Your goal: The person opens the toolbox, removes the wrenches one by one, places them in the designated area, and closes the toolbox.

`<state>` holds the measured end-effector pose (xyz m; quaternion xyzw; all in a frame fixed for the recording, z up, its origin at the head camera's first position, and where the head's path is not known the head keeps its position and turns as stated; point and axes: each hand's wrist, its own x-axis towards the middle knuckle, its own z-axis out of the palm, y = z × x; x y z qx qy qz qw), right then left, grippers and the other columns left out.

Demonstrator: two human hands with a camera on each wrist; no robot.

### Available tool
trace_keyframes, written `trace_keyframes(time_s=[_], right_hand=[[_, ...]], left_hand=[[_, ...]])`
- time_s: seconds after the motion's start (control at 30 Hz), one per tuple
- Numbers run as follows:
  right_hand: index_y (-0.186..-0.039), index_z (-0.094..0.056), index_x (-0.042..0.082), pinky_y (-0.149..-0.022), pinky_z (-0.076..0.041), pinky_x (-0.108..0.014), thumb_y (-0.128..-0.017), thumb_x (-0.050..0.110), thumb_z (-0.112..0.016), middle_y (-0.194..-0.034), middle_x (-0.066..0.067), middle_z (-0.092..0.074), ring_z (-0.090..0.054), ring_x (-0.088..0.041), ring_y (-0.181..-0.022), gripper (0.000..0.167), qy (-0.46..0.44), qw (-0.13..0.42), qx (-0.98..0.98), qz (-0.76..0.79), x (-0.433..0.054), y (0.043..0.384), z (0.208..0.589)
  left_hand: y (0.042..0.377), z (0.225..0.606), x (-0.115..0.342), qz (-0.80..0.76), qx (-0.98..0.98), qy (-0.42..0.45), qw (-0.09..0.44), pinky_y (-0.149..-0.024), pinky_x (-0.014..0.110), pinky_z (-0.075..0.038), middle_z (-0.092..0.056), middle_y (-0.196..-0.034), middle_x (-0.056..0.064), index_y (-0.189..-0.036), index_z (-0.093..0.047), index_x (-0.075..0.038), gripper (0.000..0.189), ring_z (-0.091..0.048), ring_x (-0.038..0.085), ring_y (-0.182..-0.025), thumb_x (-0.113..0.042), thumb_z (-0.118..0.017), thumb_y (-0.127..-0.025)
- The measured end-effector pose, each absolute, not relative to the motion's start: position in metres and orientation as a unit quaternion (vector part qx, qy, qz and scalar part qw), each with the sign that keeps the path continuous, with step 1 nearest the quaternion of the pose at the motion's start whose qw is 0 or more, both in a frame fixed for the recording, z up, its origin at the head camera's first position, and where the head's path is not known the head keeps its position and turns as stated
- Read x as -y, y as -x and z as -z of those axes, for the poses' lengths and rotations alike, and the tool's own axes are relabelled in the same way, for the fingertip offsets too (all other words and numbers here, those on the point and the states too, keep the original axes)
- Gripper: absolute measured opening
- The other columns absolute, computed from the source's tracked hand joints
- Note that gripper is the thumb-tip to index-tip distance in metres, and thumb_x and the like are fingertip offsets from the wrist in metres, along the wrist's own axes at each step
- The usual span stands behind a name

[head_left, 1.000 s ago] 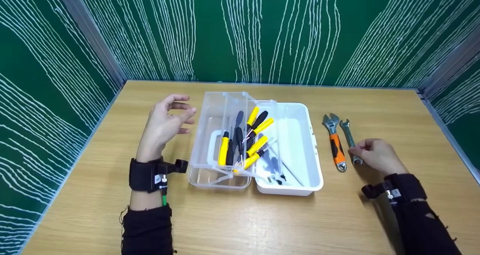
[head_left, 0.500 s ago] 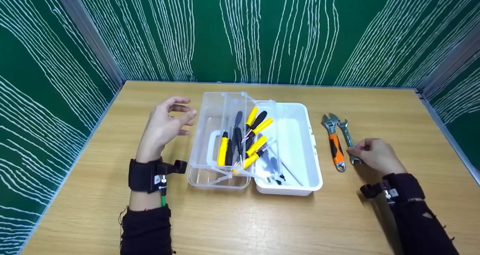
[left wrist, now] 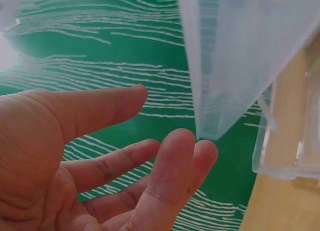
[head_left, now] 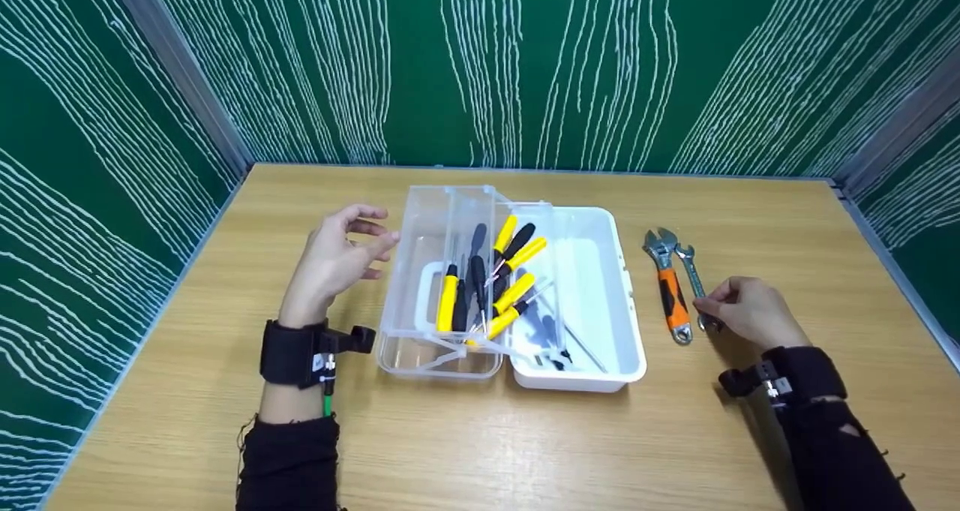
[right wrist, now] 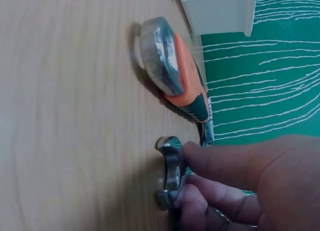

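My right hand (head_left: 756,312) pinches a small open-end wrench (head_left: 694,278) near its lower end, at the right of the table. In the right wrist view the thumb and fingers grip just behind the open jaw of this wrench (right wrist: 172,172), close to the wood. Left of it lies an adjustable wrench (head_left: 669,290) with an orange and black handle. My left hand (head_left: 334,260) is held beside the clear lid (head_left: 431,226) of a toolbox, fingers loosely bent with nothing between them. In the left wrist view its fingertips are near the lid's corner.
The toolbox stands open mid-table, its white base (head_left: 592,286) on the right. Several screwdrivers with yellow or black handles (head_left: 448,301) lie in its clear trays. A long metal shaft (head_left: 585,344) rests in the base. Green panels with white lines (head_left: 525,68) enclose the table (head_left: 450,451).
My left hand has shifted slightly right, closer to the toolbox lid. My right hand keeps its pinch on the open-end wrench, which has moved slightly left.
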<state>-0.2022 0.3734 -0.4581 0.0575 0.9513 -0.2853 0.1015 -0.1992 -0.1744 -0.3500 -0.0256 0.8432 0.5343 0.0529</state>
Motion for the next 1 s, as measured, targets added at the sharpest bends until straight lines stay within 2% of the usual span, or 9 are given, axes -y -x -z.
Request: trace_keyframes(time_s=[0.17, 0.27, 0.37, 0.5, 0.6, 0.77, 0.9, 1.0], right_hand=[[-0.118, -0.062, -0.004, -0.066, -0.046, -0.031, -0.104, 0.033, -0.071, -0.099, -0.017, -0.069, -0.061, -0.025, -0.081, 0.041, -0.072, 0.095, -0.948, 0.295, -0.37, 0.202, 0.457], [-0.131, -0.059, -0.003, -0.063, -0.048, -0.031, -0.107, 0.036, -0.065, -0.105, -0.019, -0.066, -0.06, -0.025, -0.083, 0.047, -0.091, 0.073, -0.942, 0.315, -0.364, 0.202, 0.452], [-0.14, -0.057, 0.001, -0.064, -0.05, -0.032, -0.11, 0.043, -0.057, -0.115, -0.021, -0.062, -0.058, -0.029, -0.09, 0.052, -0.098, 0.055, -0.933, 0.342, -0.352, 0.201, 0.443], [-0.146, -0.057, 0.004, -0.084, -0.055, -0.039, -0.111, 0.052, -0.051, -0.134, -0.025, -0.06, -0.058, -0.037, -0.112, 0.06, -0.067, 0.042, -0.927, 0.367, -0.329, 0.199, 0.431], [-0.147, -0.059, 0.004, -0.098, -0.055, -0.045, -0.111, 0.053, -0.052, -0.138, -0.025, -0.063, -0.06, -0.039, -0.122, 0.062, -0.027, 0.03, -0.926, 0.376, -0.31, 0.198, 0.426], [-0.148, -0.06, 0.002, -0.101, -0.057, -0.047, -0.111, 0.051, -0.052, -0.137, -0.023, -0.068, -0.067, -0.04, -0.122, 0.061, 0.037, 0.023, -0.926, 0.374, -0.288, 0.197, 0.424], [-0.152, -0.057, 0.0, -0.105, -0.058, -0.056, -0.111, 0.051, -0.052, -0.143, -0.025, -0.065, -0.065, -0.044, -0.128, 0.065, 0.052, 0.038, -0.923, 0.379, -0.277, 0.198, 0.426], [-0.153, -0.055, 0.0, -0.107, -0.058, -0.058, -0.111, 0.05, -0.053, -0.145, -0.026, -0.064, -0.065, -0.044, -0.13, 0.066, 0.056, 0.046, -0.921, 0.384, -0.271, 0.199, 0.429]], left_hand=[[0.198, 0.354, 0.176, -0.52, -0.852, 0.023, 0.058, -0.081, 0.039, -0.068, -0.065, -0.13, 0.015, -0.141, -0.061, -0.01, 0.04, -0.071, 0.027, -0.099, -0.021, -0.073, -0.104], [0.196, 0.357, 0.178, -0.507, -0.859, 0.021, 0.066, -0.081, 0.037, -0.068, -0.063, -0.132, 0.016, -0.142, -0.061, -0.01, 0.042, -0.071, 0.028, -0.101, -0.02, -0.074, -0.103], [0.195, 0.36, 0.18, -0.494, -0.866, 0.021, 0.075, -0.085, 0.039, -0.068, -0.062, -0.134, 0.017, -0.143, -0.061, -0.009, 0.042, -0.071, 0.029, -0.103, -0.02, -0.073, -0.104], [0.19, 0.365, 0.185, -0.488, -0.869, 0.025, 0.083, -0.089, 0.042, -0.068, -0.062, -0.134, 0.017, -0.144, -0.061, -0.009, 0.039, -0.07, 0.032, -0.107, -0.023, -0.067, -0.108], [0.187, 0.37, 0.187, -0.483, -0.87, 0.026, 0.089, -0.092, 0.044, -0.067, -0.063, -0.133, 0.018, -0.145, -0.06, -0.009, 0.039, -0.07, 0.036, -0.11, -0.024, -0.064, -0.109], [0.181, 0.382, 0.189, -0.463, -0.879, 0.018, 0.112, -0.093, 0.045, -0.066, -0.064, -0.133, 0.019, -0.147, -0.059, -0.008, 0.041, -0.068, 0.039, -0.113, -0.021, -0.064, -0.108], [0.175, 0.394, 0.191, -0.446, -0.885, 0.0, 0.131, -0.091, 0.044, -0.066, -0.064, -0.133, 0.021, -0.147, -0.059, -0.004, 0.041, -0.069, 0.037, -0.111, -0.017, -0.062, -0.108], [0.172, 0.401, 0.194, -0.45, -0.88, -0.01, 0.148, -0.092, 0.042, -0.066, -0.063, -0.136, 0.023, -0.148, -0.058, -0.002, 0.042, -0.071, 0.034, -0.109, -0.014, -0.06, -0.109]])
